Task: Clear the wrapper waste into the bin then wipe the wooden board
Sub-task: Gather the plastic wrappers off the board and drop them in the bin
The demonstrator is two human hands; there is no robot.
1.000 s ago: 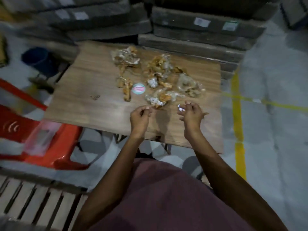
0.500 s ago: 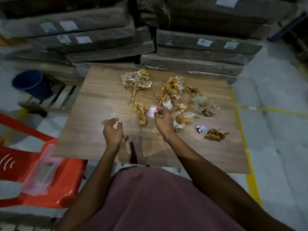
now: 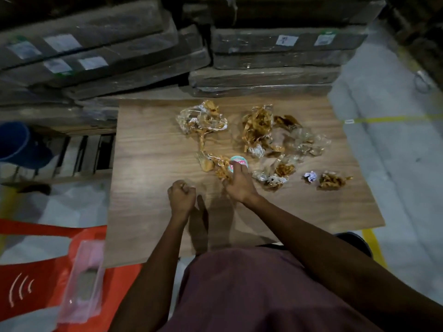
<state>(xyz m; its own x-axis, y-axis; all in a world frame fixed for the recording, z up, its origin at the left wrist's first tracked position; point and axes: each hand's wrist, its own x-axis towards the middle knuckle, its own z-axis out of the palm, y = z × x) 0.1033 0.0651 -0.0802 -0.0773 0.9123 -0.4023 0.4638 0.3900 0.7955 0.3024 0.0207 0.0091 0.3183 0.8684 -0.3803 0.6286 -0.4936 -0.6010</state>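
A wooden board [image 3: 153, 144] lies in front of me with wrapper waste strewn over its far half. There is a gold and clear bundle [image 3: 201, 119], a brown crumpled heap [image 3: 257, 127], clear plastic [image 3: 304, 142], a small white ball [image 3: 311, 176] and a brown wad [image 3: 332, 180]. My right hand [image 3: 239, 185] lies on the board, its forefinger resting on a round pink and green label [image 3: 236, 161] and its thumb at a twisted gold wrapper [image 3: 221, 168]. My left hand [image 3: 181, 195] is curled into a fist on the bare wood, with nothing showing in it. A blue bin [image 3: 16, 144] stands far left.
Stacked wrapped packages [image 3: 263, 56] rise right behind the board. A red plastic chair [image 3: 36, 271] with a clear case [image 3: 81, 281] on it sits at my lower left. Pallet slats [image 3: 88, 152] lie between bin and board. Grey floor with a yellow line [image 3: 383, 119] is on the right.
My right hand went from the board's right part to the round label and stays there. My left hand's fingers closed into a fist; the small scrap beside it no longer shows.
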